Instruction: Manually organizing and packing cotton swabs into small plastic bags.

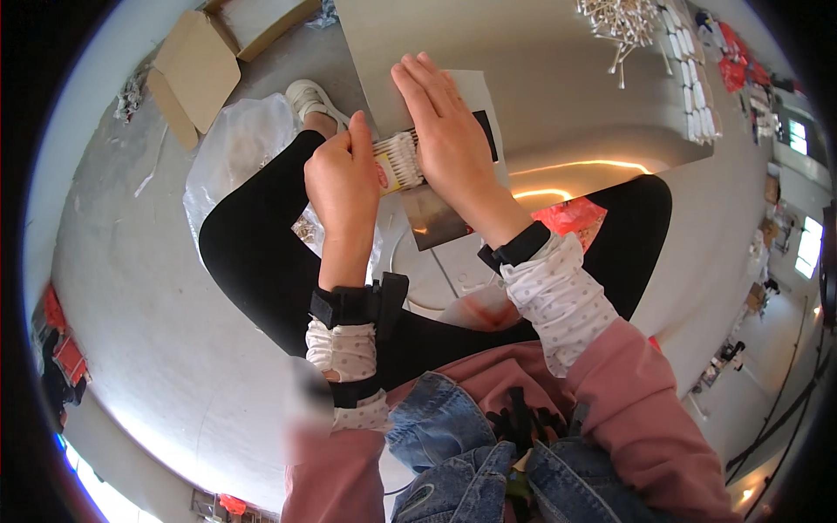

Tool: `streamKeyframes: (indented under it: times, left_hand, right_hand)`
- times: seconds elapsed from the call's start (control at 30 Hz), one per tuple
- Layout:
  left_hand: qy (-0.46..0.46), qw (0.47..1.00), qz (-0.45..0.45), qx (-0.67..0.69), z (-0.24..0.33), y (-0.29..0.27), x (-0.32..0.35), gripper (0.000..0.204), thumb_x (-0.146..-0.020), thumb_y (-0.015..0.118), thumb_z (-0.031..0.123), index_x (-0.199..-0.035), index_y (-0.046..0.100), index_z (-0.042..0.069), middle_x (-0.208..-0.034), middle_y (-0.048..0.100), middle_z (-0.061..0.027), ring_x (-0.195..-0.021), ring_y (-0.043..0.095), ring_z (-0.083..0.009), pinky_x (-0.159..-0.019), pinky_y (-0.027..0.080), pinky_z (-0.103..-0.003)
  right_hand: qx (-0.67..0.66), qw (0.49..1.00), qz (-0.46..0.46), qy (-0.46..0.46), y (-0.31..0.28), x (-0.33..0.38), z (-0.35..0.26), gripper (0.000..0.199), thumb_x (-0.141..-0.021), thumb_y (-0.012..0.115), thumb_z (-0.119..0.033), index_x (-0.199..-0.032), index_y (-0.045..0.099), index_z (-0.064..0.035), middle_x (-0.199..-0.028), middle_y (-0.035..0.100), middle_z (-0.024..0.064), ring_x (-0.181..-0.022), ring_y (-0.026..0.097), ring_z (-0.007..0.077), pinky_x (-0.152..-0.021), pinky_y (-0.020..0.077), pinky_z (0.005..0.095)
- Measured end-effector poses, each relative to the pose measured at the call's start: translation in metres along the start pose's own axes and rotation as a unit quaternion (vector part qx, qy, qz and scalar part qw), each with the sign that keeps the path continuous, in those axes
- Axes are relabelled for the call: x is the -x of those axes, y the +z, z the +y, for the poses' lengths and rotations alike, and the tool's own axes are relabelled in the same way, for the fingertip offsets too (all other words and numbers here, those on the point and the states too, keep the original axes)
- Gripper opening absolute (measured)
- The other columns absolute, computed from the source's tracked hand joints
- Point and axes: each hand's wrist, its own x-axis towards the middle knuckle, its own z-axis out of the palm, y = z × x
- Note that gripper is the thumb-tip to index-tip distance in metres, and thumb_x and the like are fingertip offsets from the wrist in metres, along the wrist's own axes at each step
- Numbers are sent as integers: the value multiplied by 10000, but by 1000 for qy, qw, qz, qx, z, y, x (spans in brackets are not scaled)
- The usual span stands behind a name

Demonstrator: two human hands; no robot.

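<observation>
My left hand (340, 183) is closed around one end of a small pack of cotton swabs (403, 157), its thumb pointing up. The pack has a yellow and red label, and the white swab tips stick out on its right side. Flat and stretched out, my right hand (453, 148) stands against those tips with its palm edge over part of them. Beneath the hands lies a shiny metal board (540, 105), with a light card sheet (478, 91) and a black piece (486, 131) partly covered by my right hand.
Loose cotton swabs (617, 26) are heaped at the board's far right. Beside them runs a row of white swab packs (695, 87). A clear plastic bag (231, 157) and an open cardboard box (196, 65) lie on the floor at left. Red plastic (567, 216) shows under the board.
</observation>
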Motion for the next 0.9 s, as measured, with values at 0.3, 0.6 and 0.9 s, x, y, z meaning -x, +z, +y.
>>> streamKeyframes:
  times: [0.3, 0.6, 0.9]
  left_hand:
    - [0, 1000, -3, -6, -1, 1, 0, 542, -1018, 539, 375, -636, 656, 9, -462, 552, -95, -427, 581, -238, -473, 449, -371]
    - [139, 982, 17, -127, 1, -21, 3, 302, -941, 649, 334, -876, 701, 44, -789, 683, -78, -789, 655, -262, -722, 489, -381]
    - [297, 938, -131, -125, 9, -40, 18, 702, -615, 880, 128, -1278, 650, 114, -1213, 587, -74, -1095, 569, -295, -949, 464, -403]
  right_hand:
    - [-100, 995, 6, 13, 2, 0, -11, 469, -890, 507, -25, -1357, 499, 16, -1417, 509, 185, -1373, 441, 363, -1146, 365, 465]
    - [-396, 889, 104, 205, -11, 4, -16, 418, -1065, 453, -276, -1372, 508, 3, -1387, 542, 152, -1307, 509, 267, -1103, 386, 355]
    - [-556, 787, 124, 236, -20, 26, -25, 571, -1094, 343, -388, -1441, 399, 61, -1491, 431, 200, -1422, 383, 271, -1209, 268, 406]
